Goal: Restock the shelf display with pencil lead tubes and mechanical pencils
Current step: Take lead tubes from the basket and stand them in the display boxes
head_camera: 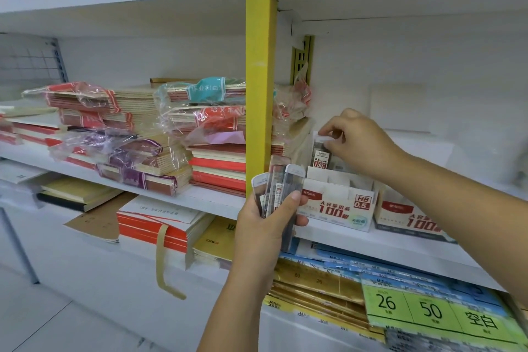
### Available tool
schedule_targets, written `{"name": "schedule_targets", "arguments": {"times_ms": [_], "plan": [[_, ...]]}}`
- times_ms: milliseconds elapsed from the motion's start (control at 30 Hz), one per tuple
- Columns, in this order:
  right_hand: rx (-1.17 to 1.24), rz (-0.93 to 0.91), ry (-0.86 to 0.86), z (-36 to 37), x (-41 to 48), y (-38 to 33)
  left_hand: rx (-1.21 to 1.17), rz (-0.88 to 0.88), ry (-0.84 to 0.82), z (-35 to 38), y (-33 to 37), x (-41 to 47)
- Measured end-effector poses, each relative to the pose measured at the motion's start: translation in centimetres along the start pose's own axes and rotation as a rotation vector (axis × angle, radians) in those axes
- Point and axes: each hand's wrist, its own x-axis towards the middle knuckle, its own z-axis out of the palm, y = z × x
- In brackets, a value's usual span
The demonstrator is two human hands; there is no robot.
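The tube [321, 156] stands upright, long axis vertical, with its foot at the back row of the box [337, 204] on the shelf [371, 241]. It likely just needs to go straight down. The right hand [355, 140] pinches its cap from above, wrist bent. The left hand [268, 226] grips spare tubes [281, 183] just left of the box.

One pencil lead tube [322, 156], clear with a white cap and a red label, stands upright above the back of the white display box [337, 208]. The right hand [354, 137] pinches its cap. A bundle of tubes [278, 188] of the same kind stands upright in the left hand [265, 226], just beside the box's left end.
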Motion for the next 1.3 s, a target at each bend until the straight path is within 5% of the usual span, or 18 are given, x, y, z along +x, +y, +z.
{"name": "schedule_targets", "arguments": {"times_ms": [167,233,433,700,1300], "plan": [[-0.113,-0.048,0.036,-0.8,-1.5,-1.2,0.016,-0.006,-0.024,0.1,0.4,-0.4],[0.091,-0.047,0.063,-1.7,-3.3,-2.4,0.003,-0.008,-0.045,0.2,0.6,-0.7],[0.629,0.115,-0.233,-2.2,-7.7,-5.0,-0.038,-0.009,-0.099,0.9,1.3,-1.4],[0.973,0.213,-0.138,-3.0,-8.2,-4.2,0.005,-0.082,-0.152,0.9,1.4,-2.0],[0.931,0.261,-0.166,-3.0,-8.0,-3.1,0.012,-0.057,-0.093,0.3,0.9,-1.7]]}}
